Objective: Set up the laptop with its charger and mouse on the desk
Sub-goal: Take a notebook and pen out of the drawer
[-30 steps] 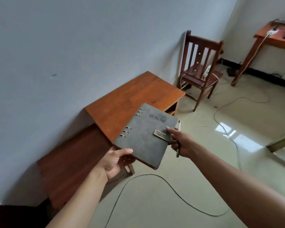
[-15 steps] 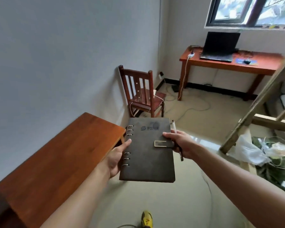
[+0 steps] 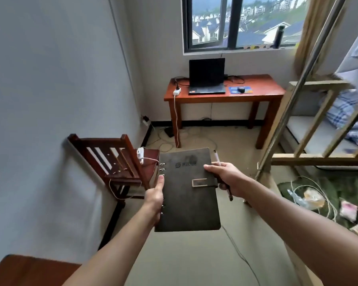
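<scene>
I hold a grey ring-bound notebook (image 3: 187, 195) in front of me with both hands. My left hand (image 3: 155, 198) grips its ringed left edge, thumb on the cover. My right hand (image 3: 225, 177) grips the right edge by the clasp and also holds a pen (image 3: 217, 159). Across the room a red-brown desk (image 3: 262, 93) stands under the window. On it sit an open black laptop (image 3: 206, 77), a black mouse (image 3: 241, 90) on a blue pad, and a white power strip (image 3: 177, 91) with a plug and cable in it.
A wooden chair (image 3: 116, 162) with a white charger and cable on its seat stands left of the notebook. Cables lie on the floor under the desk and near my feet. A bunk-bed frame (image 3: 310, 129) and clutter fill the right side. A low wooden table corner (image 3: 29, 271) is at bottom left.
My view has swung right and up, from the low wooden table toward the far desk and window. The notebook and pen stay in both hands, now held more squarely in front.
</scene>
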